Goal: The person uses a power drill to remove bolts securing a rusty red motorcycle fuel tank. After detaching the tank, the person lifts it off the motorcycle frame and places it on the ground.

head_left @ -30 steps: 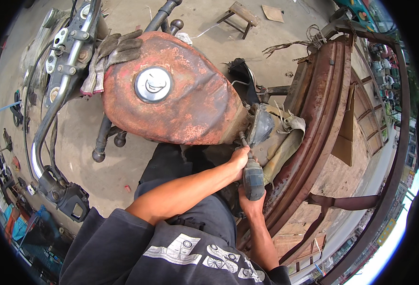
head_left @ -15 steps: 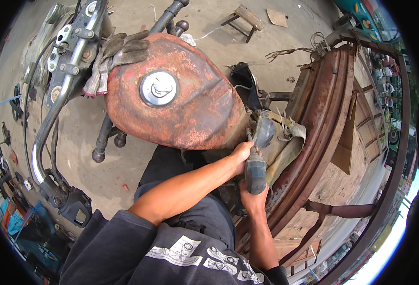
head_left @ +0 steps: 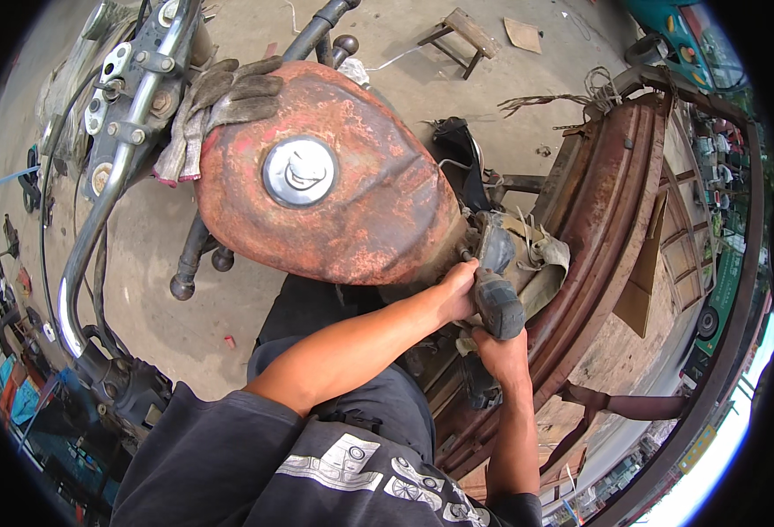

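Note:
A rust-red motorcycle fuel tank point(head_left: 360, 184) with a round chrome cap point(head_left: 300, 171) lies ahead of me. At its narrow rear end I hold a dark cordless drill point(head_left: 499, 305), its nose pointing toward the tank's rear mount. My right hand point(head_left: 503, 353) is wrapped round its grip, with the battery point(head_left: 479, 386) below. My left hand point(head_left: 460, 290) is closed at the drill's front end beside the bit; some of its fingers are hidden. Dark plastic and a torn pale cloth point(head_left: 545, 277) sit just beyond the drill.
Worn grey gloves point(head_left: 242, 92) lie on the tank's front left. Chrome handlebars point(head_left: 123, 154) rise at left. A rusty metal frame point(head_left: 615, 193) curves along my right. A wooden stool point(head_left: 459, 39) and a cardboard piece point(head_left: 523, 35) are on the concrete floor point(head_left: 404, 83) farther off.
The drill has tilted, its rear end swinging right and away from me, so its battery now shows. My right hand moved right with it; my left hand shifted slightly right.

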Available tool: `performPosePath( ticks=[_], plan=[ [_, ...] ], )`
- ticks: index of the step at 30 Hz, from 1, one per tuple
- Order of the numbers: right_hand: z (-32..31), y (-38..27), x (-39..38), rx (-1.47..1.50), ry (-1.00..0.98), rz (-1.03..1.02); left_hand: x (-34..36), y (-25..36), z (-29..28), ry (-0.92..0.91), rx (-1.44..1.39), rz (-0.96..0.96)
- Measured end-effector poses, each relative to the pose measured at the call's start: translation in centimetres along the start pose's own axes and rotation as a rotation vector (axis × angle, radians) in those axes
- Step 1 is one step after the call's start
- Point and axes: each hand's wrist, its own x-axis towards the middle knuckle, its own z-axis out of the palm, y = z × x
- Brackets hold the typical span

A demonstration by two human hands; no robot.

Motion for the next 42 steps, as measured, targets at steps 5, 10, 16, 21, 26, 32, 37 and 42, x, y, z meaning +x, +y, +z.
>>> performPosePath(
  ticks=[5, 10, 16, 21, 26, 32, 37, 42],
  plan=[
    [-3.4, -0.4, 2.7, -0.130, -0.121, 0.017, -0.5, 0.3, 1.9, -0.189, -0.094, -0.033],
    [-6.0, -0.3, 5.0, -0.191, -0.201, -0.183, -0.4, 0.2, 2.4, -0.144, -0.103, -0.072],
    [-7.5, 1.3, 7.8, -0.442, -0.348, -0.323, -0.2, 0.3, 2.1, -0.156, -0.103, -0.059],
    [-6.6, 1.9, 7.1, -0.107, -0.343, -0.154, 0.4, 0.0, 2.8, 0.004, -0.121, -0.019],
    [-5.4, 1.2, 5.7, 0.004, -0.328, 0.152, 1.7, -0.1, 1.3, -0.083, -0.142, -0.004],
    [-5.0, 1.0, 5.1, 0.136, -0.321, 0.164, 2.2, -0.5, 1.1, -0.080, -0.205, 0.043],
    [-5.2, 0.3, 5.3, 0.139, -0.296, 0.158, 1.6, -0.4, 2.6, -0.056, -0.255, 0.073],
    [-5.0, 0.1, 4.8, 0.187, -0.307, 0.147, 2.8, -0.9, 1.1, -0.059, -0.311, 0.110]
  ],
)
